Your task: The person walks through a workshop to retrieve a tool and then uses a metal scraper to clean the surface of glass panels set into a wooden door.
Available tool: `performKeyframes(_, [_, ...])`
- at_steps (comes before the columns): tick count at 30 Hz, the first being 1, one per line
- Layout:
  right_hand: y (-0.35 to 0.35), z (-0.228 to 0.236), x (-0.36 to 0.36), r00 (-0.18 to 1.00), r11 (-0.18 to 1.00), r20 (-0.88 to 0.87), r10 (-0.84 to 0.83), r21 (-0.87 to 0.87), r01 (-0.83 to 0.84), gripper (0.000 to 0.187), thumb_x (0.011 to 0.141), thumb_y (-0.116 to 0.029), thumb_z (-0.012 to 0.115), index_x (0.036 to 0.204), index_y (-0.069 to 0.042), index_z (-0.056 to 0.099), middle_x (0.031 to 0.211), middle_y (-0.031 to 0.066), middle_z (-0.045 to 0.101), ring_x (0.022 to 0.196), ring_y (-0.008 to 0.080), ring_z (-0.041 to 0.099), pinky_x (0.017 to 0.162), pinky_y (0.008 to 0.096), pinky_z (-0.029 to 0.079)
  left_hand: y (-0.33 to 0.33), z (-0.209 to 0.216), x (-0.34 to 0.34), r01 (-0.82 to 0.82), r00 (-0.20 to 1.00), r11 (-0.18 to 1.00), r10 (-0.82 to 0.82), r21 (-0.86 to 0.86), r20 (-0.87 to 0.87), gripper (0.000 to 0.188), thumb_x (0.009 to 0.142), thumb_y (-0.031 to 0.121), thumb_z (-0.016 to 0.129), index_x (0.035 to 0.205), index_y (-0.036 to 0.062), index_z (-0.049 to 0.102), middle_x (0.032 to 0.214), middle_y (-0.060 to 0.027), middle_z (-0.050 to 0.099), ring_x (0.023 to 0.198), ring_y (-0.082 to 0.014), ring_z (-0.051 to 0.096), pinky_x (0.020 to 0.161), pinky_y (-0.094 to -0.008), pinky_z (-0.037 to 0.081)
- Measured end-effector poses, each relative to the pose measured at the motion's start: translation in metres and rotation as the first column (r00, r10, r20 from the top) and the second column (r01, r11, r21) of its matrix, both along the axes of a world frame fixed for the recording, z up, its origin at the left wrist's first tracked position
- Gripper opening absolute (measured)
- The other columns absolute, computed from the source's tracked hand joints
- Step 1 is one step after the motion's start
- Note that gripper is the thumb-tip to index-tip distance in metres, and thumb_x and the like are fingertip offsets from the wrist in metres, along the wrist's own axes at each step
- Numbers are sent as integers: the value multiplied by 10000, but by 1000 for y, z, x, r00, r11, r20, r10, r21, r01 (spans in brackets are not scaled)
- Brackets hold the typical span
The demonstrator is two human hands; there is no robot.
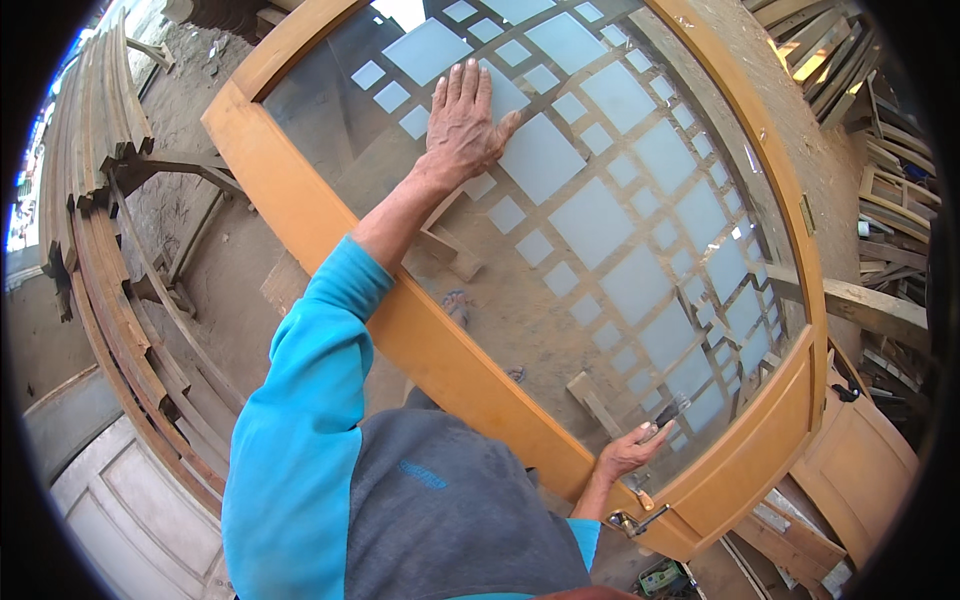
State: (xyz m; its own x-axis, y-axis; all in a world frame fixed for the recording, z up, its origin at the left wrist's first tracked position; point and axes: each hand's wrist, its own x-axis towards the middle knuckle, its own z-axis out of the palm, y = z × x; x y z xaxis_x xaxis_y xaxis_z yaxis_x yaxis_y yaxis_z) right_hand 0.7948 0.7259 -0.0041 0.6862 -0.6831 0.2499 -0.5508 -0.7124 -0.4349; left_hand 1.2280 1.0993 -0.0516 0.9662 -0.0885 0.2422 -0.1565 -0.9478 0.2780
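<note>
A wooden door (pixel 470 370) with an orange-brown frame lies in front of me, holding a large glass pane (pixel 530 310) patterned with frosted squares. My left hand (pixel 465 125) rests flat on the upper part of the pane, fingers stretched out. At the lower right, my right hand (pixel 628 452) is closed around what looks like a small paintbrush (pixel 672 408), its dark handle in the fingers and its greyish tip over the glass. Just below that hand, a metal lever handle (pixel 640 520) sits on the door's frame. A hinge (pixel 807 214) shows on the far right edge.
Long wooden beams (pixel 110 290) are stacked on the left, over a pale panelled door (pixel 150 500). Wood pieces (pixel 895 200) pile up at the right. Another orange-brown panel (pixel 860 460) leans at the lower right. A timber (pixel 870 310) passes under the door's right side.
</note>
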Motion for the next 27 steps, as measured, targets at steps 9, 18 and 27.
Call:
performKeyframes(9, [-17, 24, 15, 976, 992, -216, 37, 128, -9, 489, 1062, -168, 539, 1503, 37, 500, 1434, 290, 565, 1260, 410, 598, 1025, 435, 509, -8, 8, 18, 5, 1000, 1000, -5, 10, 23, 878, 1014, 634, 471, 1605, 0, 329, 1688, -242, 249, 1586, -408, 175, 1303, -512, 122])
performKeyframes(18, [-17, 9, 14, 995, 999, -93, 30, 29, -27, 479, 1061, -179, 534, 1492, 30, 523, 1448, 257, 596, 1286, 410, 591, 1078, 457, 456, -14, 4, 22, -3, 998, 999, 6, -53, 57, 857, 1012, 619, 483, 1591, 0, 358, 1672, -248, 284, 1579, -411, 196, 1303, -508, 134])
performKeyframes(27, [-10, 13, 24, 996, 999, -85, 36, 32, -33, 474, 1074, -180, 512, 1490, 47, 508, 1463, 270, 571, 1300, 417, 585, 1061, 450, 491, -13, 8, -5, 30, 997, 999, -28, -17, 72, 794, 1021, 527, 534, 1556, -39, 381, 1644, -264, 320, 1556, -417, 252, 1289, -522, 176])
